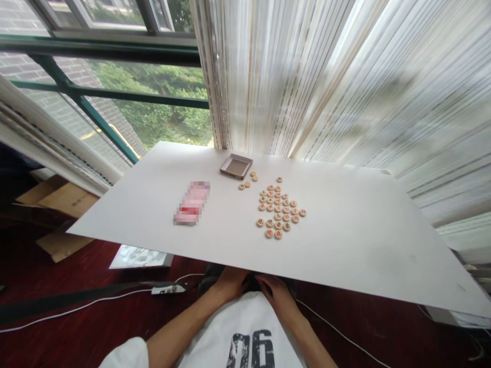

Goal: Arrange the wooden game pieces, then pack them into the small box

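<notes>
Both hands rest low in my lap, at the front edge of the white table (337,230). My left hand (233,282) lies partly beneath that edge, its fingers hidden. Close beside it is my right hand (270,284), also largely covered, so I cannot make out what its fingers do. Neither hand touches anything on the tabletop. Round wooden Chinese chess pieces (278,209) with red and black characters lie face up in a loose cluster in front of me. A few more pieces (247,184) lie near a shallow open box (245,177), some showing blank faces.
A blurred pink flat item (192,203) lies on the table's left part. White striped curtains (261,76) hang behind the table, beside a window with green rails (146,97). Cardboard boxes (72,197), a power strip (169,290) and cables are at floor level.
</notes>
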A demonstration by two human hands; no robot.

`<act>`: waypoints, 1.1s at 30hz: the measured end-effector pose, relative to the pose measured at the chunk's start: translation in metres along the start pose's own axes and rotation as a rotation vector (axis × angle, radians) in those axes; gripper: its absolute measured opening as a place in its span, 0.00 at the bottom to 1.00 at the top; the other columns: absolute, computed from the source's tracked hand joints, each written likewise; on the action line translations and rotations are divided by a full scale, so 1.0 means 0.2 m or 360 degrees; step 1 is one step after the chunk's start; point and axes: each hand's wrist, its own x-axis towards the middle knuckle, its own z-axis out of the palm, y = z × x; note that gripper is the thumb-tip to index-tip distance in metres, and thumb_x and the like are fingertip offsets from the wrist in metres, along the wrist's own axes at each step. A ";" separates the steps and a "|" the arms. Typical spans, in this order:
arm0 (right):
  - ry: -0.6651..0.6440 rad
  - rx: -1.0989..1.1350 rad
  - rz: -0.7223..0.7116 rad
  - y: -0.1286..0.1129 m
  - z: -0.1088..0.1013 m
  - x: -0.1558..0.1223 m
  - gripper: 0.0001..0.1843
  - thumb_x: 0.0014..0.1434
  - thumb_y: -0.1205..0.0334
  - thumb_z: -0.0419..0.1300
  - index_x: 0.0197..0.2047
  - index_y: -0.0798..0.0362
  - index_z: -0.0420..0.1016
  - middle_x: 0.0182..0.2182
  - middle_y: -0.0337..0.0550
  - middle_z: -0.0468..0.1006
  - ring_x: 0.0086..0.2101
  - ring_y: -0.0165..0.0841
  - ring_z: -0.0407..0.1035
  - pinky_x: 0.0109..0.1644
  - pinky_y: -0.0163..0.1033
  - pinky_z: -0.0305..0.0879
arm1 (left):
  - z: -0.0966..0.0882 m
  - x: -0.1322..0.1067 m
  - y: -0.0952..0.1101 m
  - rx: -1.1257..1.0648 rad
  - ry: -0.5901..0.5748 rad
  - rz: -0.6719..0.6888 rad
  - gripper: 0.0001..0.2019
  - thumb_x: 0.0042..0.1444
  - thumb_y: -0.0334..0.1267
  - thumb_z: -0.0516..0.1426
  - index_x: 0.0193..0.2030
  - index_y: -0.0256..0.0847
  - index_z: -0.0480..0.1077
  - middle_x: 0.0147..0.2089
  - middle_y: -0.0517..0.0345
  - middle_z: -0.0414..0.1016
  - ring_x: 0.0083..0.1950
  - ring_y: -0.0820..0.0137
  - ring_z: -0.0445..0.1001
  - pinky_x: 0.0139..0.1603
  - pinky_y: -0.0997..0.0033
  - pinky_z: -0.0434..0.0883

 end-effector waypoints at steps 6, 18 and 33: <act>-0.0069 -0.0159 0.0038 0.06 0.10 0.10 0.16 0.64 0.70 0.55 0.52 0.49 0.76 0.50 0.50 0.80 0.51 0.45 0.74 0.58 0.53 0.69 | 0.05 0.03 0.01 0.0078 0.0075 0.0013 0.21 0.54 0.32 0.59 0.56 0.37 0.70 0.62 0.43 0.71 0.60 0.50 0.70 0.63 0.50 0.65; -0.0137 -0.0396 -0.0091 0.06 0.21 0.05 0.13 0.60 0.75 0.58 0.44 0.51 0.78 0.43 0.49 0.78 0.49 0.43 0.69 0.56 0.47 0.68 | 0.10 -0.02 0.02 0.0268 0.0015 0.0041 0.13 0.54 0.32 0.60 0.48 0.37 0.74 0.47 0.44 0.78 0.59 0.50 0.69 0.63 0.48 0.61; -0.0038 -0.0302 -0.0102 -0.01 0.15 0.05 0.13 0.58 0.76 0.58 0.41 0.52 0.77 0.40 0.47 0.78 0.45 0.41 0.72 0.52 0.46 0.72 | 0.04 0.00 0.10 0.0135 0.0047 -0.0103 0.10 0.54 0.29 0.59 0.44 0.36 0.72 0.46 0.44 0.79 0.55 0.52 0.74 0.61 0.49 0.65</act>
